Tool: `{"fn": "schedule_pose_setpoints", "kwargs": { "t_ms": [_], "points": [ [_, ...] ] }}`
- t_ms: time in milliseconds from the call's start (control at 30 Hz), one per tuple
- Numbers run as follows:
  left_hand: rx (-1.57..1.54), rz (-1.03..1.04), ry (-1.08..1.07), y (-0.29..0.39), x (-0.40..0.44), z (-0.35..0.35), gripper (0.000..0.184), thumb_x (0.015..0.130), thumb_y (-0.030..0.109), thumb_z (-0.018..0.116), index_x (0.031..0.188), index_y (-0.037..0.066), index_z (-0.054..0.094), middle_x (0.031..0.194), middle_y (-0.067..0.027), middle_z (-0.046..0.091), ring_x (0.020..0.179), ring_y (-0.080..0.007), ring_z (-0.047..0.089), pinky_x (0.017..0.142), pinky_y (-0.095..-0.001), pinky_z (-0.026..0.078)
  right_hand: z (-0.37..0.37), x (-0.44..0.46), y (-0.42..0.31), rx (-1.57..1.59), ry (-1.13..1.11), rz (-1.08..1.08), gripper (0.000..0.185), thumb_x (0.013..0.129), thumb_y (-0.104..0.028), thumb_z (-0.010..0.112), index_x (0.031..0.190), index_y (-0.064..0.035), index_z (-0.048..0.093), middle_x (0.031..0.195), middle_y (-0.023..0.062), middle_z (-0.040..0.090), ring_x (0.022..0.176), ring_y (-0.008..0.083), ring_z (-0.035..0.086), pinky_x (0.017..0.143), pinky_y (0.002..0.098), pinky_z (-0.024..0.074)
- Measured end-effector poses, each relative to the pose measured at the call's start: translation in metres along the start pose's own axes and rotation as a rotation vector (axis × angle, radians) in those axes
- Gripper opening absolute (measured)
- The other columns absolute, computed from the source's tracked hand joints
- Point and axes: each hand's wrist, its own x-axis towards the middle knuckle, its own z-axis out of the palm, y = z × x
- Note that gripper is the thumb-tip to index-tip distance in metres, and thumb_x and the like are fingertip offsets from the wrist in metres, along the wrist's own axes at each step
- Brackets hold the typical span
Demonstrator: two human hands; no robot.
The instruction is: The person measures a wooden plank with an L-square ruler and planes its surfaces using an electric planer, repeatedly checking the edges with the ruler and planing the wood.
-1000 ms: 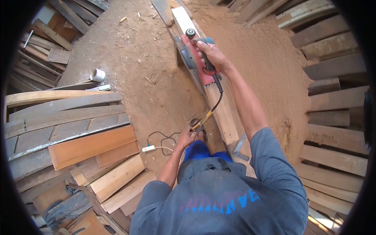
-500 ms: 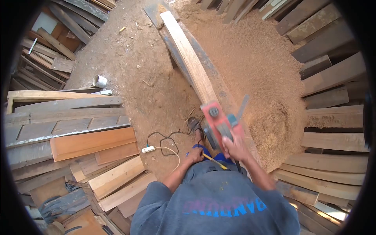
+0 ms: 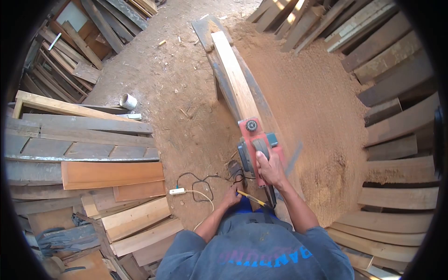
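Note:
A red electric planer (image 3: 254, 133) with a black front knob rests on the near part of a long pale wooden beam (image 3: 233, 72). Wrapped round its dark handle is my right hand (image 3: 270, 169). The beam lies lengthwise on a narrow, worn bench (image 3: 204, 33). Lower and to the left, my left hand (image 3: 232, 196) is closed around the planer's cable, near a yellow-wrapped stretch (image 3: 252, 198). A bluish metal strip (image 3: 294, 158), partly blurred, lies right of the planer.
Sawdust (image 3: 326, 172) covers the floor right of the bench. Stacked boards (image 3: 396, 170) line the right side, and more planks with orange panels (image 3: 112, 175) lie at the left. A white power strip (image 3: 177, 191), dark looped cord and a white pot (image 3: 128, 101) are on the floor.
From the beam's far part, the planer in my right hand has come back toward my body and now sits on the near part. My left hand still holds the cable, closer to my body.

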Motion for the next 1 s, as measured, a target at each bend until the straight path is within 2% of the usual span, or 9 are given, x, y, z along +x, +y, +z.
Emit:
{"fn": "schedule_pose_setpoints", "kwargs": {
  "t_ms": [67, 167, 267, 367, 500, 567, 667, 933, 1000],
  "points": [
    [-0.066, -0.076, 0.036, 0.004, 0.017, -0.022, 0.037, 0.084, 0.027, 0.071, 0.112, 0.003, 0.063, 0.116, -0.0277, 0.064, 0.114, -0.0457, 0.059, 0.098, -0.0480, 0.049, 0.009, 0.046, -0.019, 0.052, 0.016, 0.025, 0.047, 0.103, -0.041, 0.055, 0.106, 0.0047, 0.062, 0.069, 0.0087, 0.062, 0.063, 0.0211, 0.062, 0.060, 0.0393, 0.0500],
    [-0.077, -0.088, 0.189, 0.019, 0.046, -0.054, 0.054, 0.084, 0.032, 0.077, 0.123, -0.001, 0.059, 0.122, -0.0291, 0.063, 0.113, -0.0465, 0.060, 0.098, -0.0477, 0.050, 0.023, 0.127, -0.022, 0.022, 0.040, -0.081, 0.039, 0.106, -0.042, 0.053, 0.103, -0.0043, 0.060, 0.067, -0.0036, 0.053, 0.052, 0.0060, 0.051, 0.046, 0.0265, 0.0436],
    [-0.168, -0.174, 0.494, 0.042, 0.077, -0.068, 0.073, 0.084, 0.038, 0.082, 0.134, -0.006, 0.051, 0.126, -0.0273, 0.062, 0.116, -0.0423, 0.061, 0.100, -0.0460, 0.049, 0.032, 0.199, -0.050, 0.009, 0.046, -0.084, 0.041, 0.107, -0.043, 0.053, 0.102, -0.0037, 0.063, 0.068, -0.0034, 0.054, 0.052, 0.0063, 0.052, 0.046, 0.0265, 0.0439],
    [-0.625, -0.227, 0.532, 0.098, 0.106, -0.099, 0.085, 0.085, 0.041, 0.083, 0.142, -0.008, 0.043, 0.130, -0.0233, 0.060, 0.120, -0.0365, 0.060, 0.105, -0.0435, 0.047, 0.040, 0.263, -0.089, 0.002, 0.051, -0.088, 0.048, 0.104, -0.045, 0.053, 0.094, 0.0013, 0.064, 0.063, 0.0042, 0.060, 0.051, 0.0135, 0.058, 0.050, 0.0348, 0.0484],
    [-0.891, -0.025, 0.371, 0.134, 0.164, -0.086, 0.072, 0.103, 0.037, 0.059, 0.148, -0.012, 0.034, 0.144, -0.0290, 0.052, 0.134, -0.0350, 0.052, 0.113, -0.0423, 0.041, 0.053, 0.347, -0.123, -0.065, 0.086, -0.103, 0.050, 0.104, -0.047, 0.052, 0.095, -0.0006, 0.066, 0.062, 0.0030, 0.060, 0.052, 0.0141, 0.060, 0.051, 0.0340, 0.0497],
    [-0.752, 0.052, 0.404, 0.177, 0.167, -0.092, 0.071, 0.105, 0.036, 0.052, 0.151, -0.013, 0.029, 0.147, -0.0327, 0.046, 0.138, -0.0411, 0.046, 0.117, -0.0454, 0.035, 0.056, 0.397, -0.123, -0.105, 0.068, -0.076, 0.047, 0.105, -0.047, 0.052, 0.109, -0.0040, 0.071, 0.068, 0.0018, 0.062, 0.056, 0.0118, 0.061, 0.052, 0.0312, 0.0507],
    [-0.540, 0.158, 0.452, 0.232, 0.166, -0.113, 0.071, 0.107, 0.034, 0.042, 0.155, -0.015, 0.022, 0.153, -0.0384, 0.036, 0.143, -0.0501, 0.037, 0.122, -0.0499, 0.026, 0.060, 0.446, -0.157, -0.181, 0.088, -0.025, 0.052, 0.102, -0.053, 0.052, 0.099, -0.0052, 0.072, 0.068, 0.0025, 0.063, 0.060, 0.0132, 0.064, 0.056, 0.0332, 0.0516],
    [-0.419, 0.168, 0.417, 0.236, 0.165, -0.130, 0.081, 0.105, 0.040, 0.045, 0.155, -0.017, 0.019, 0.155, -0.0412, 0.031, 0.142, -0.0546, 0.035, 0.121, -0.0522, 0.026, 0.076, 0.633, -0.156, -0.058, 0.084, -0.131, 0.047, 0.102, -0.050, 0.056, 0.098, -0.0066, 0.072, 0.069, 0.0002, 0.061, 0.058, 0.0104, 0.058, 0.052, 0.0305, 0.0478],
    [-0.429, 0.140, 0.400, 0.238, 0.160, -0.127, 0.081, 0.104, 0.040, 0.046, 0.155, -0.017, 0.019, 0.155, -0.0414, 0.032, 0.141, -0.0556, 0.037, 0.120, -0.0528, 0.028, 0.074, 0.632, -0.150, -0.088, 0.071, -0.113, 0.056, 0.100, -0.056, 0.057, 0.090, -0.0030, 0.071, 0.069, 0.0059, 0.064, 0.061, 0.0161, 0.063, 0.055, 0.0328, 0.0504]
  ]
}}
